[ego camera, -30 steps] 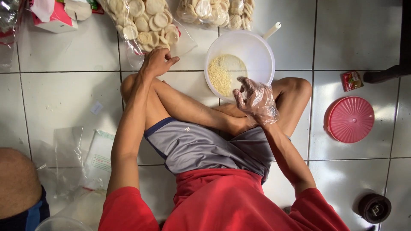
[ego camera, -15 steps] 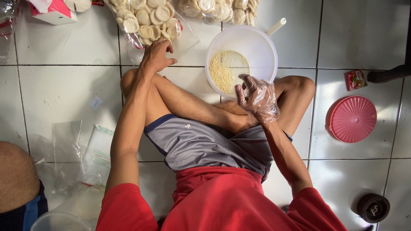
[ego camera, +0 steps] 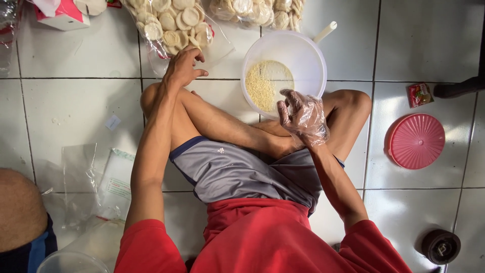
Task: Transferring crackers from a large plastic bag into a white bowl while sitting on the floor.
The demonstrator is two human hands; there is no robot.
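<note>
I sit cross-legged on a white tiled floor. My left hand (ego camera: 185, 65) reaches forward and rests its fingers on a clear plastic bag of round pale crackers (ego camera: 172, 23). My right hand (ego camera: 303, 116), inside a thin clear plastic glove, hovers with fingers apart just in front of a white plastic bowl (ego camera: 303, 48). Beige crumbs (ego camera: 262, 86) lie in the bowl, and a white handle (ego camera: 325, 31) sticks out over its far rim. The gloved hand holds nothing.
A second bag of crackers (ego camera: 257, 11) lies at the top. A pink round lid (ego camera: 416, 141) and a small red sachet (ego camera: 419, 94) are at right, a dark round thing (ego camera: 441, 246) at bottom right. Empty clear bags (ego camera: 96, 182) lie left, beside another person's knee (ego camera: 20, 210).
The view has shifted slightly, so bowl and bags sit a little lower and further right. My left hand stays on the cracker bag; my gloved right hand barely moved.
</note>
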